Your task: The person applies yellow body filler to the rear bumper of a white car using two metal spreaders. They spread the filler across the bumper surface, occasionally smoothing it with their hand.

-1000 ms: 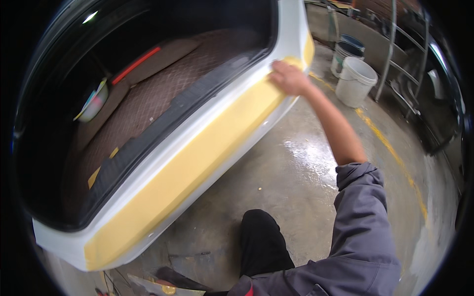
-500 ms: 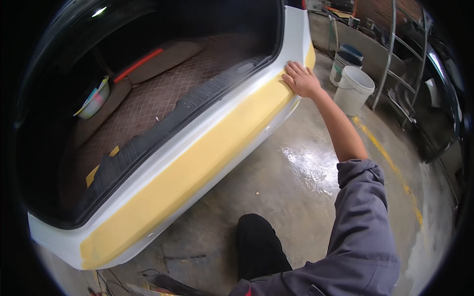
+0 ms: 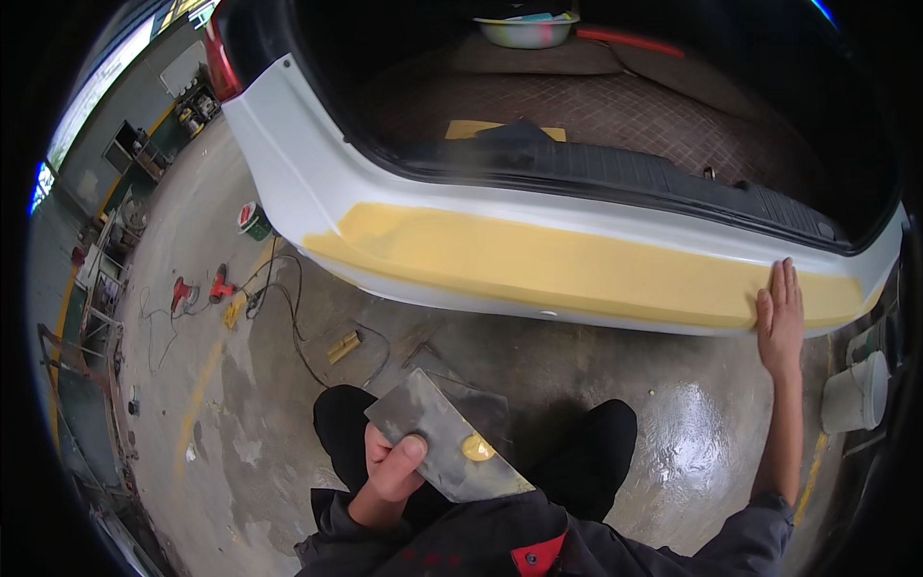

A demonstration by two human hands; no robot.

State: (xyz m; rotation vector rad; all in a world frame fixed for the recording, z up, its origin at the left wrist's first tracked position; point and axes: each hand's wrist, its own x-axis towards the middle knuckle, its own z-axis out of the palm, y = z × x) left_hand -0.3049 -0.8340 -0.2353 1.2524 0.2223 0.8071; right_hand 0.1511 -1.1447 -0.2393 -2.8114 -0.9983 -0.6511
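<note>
My left hand (image 3: 390, 469) grips a grey, flat mixing board (image 3: 415, 402) low in front of my body, thumb on top. A dab of yellow putty (image 3: 477, 446) sits on the board, near its right edge. Behind the board shows a darker, thin sheet whose kind I cannot tell. Out at the right, my right hand (image 3: 782, 322) lies with fingers outstretched on the car's white rear bumper (image 3: 461, 199). It touches the broad band of smooth yellow filler (image 3: 567, 264) near the band's right end. My left fingers under the board are hidden.
Above the bumper, the boot holds a bowl (image 3: 526, 35) and yellow sheets (image 3: 468, 129). Red power tools (image 3: 221, 283) and cables (image 3: 293, 322) lie on the left floor, near a small tub (image 3: 254, 221). A white bucket (image 3: 856, 394) stands at the right.
My view has swung left, bringing the left hand with the mixing board and putty fully into sight. The right hand still lies on the bumper's right part.
</note>
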